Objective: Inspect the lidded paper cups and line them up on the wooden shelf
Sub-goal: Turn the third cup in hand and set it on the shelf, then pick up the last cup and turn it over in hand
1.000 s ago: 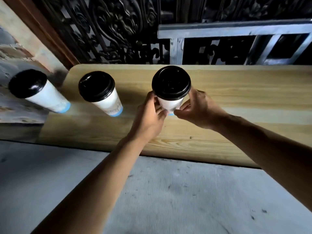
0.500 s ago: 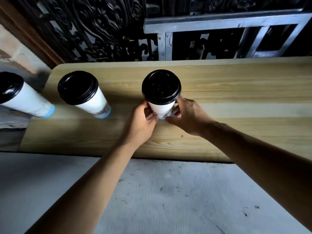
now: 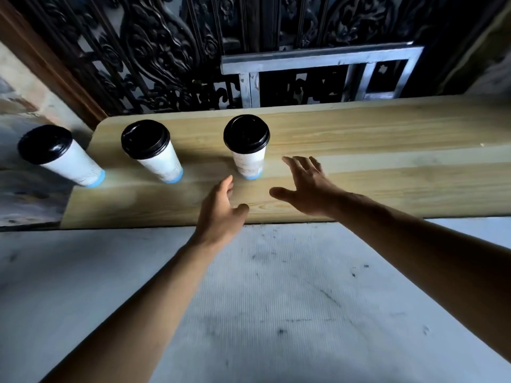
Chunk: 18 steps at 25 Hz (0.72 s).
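Observation:
Three white paper cups with black lids and blue bases stand in a row along the wooden shelf (image 3: 373,150). The left cup (image 3: 59,156) is at the shelf's left end, the middle cup (image 3: 154,153) beside it, and the right cup (image 3: 248,146) stands upright near the shelf's middle. My left hand (image 3: 221,208) is open just in front and left of the right cup, not touching it. My right hand (image 3: 307,183) is open to that cup's right, fingers spread, also apart from it.
An ornate black metal grille (image 3: 166,51) and a grey metal frame (image 3: 318,67) rise behind the shelf. A rough wall (image 3: 19,100) sits at the left. Grey floor (image 3: 276,299) lies below the shelf's front edge. The shelf continues bare to the right.
Both hands let go of the right cup and drew back from it toward me, fingers opening. The cup now stands by itself on the shelf.

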{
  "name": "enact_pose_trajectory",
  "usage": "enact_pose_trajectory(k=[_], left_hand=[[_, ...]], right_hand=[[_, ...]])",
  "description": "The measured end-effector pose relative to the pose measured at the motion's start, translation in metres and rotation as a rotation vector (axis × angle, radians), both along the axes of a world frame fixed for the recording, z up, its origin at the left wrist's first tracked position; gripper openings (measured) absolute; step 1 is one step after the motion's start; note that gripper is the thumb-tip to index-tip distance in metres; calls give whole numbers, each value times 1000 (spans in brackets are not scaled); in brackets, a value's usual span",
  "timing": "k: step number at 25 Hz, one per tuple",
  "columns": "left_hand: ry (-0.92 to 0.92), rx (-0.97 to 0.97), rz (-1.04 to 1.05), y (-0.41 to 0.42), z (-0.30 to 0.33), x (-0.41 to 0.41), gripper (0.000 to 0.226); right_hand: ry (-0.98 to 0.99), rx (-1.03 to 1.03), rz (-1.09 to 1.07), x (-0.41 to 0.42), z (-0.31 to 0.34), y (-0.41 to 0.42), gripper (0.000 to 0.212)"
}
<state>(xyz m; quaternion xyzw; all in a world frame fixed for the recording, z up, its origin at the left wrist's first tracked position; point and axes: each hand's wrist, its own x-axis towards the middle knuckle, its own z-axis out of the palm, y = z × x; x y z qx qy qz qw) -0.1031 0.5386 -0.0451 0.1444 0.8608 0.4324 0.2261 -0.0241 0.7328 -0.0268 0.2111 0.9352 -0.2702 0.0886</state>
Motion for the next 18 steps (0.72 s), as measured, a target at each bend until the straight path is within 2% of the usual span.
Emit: enact_pose_trajectory(k=[4, 7, 11, 14, 18], left_hand=[[98, -31, -153, -21, 35, 67, 57], [91, -23, -269, -27, 65, 119, 50], [73, -23, -482, -30, 85, 192, 57], [33, -32, -560, -30, 79, 246, 60], [-104, -120, -635, -24, 62, 314, 75]], right_hand=[[13, 94, 0, 64, 46, -26, 86], [67, 152, -40, 125, 88, -38, 83], [123, 219, -126, 225, 131, -42, 82], [147, 201, -209, 296, 147, -41, 83], [154, 77, -286, 375, 146, -48, 65]])
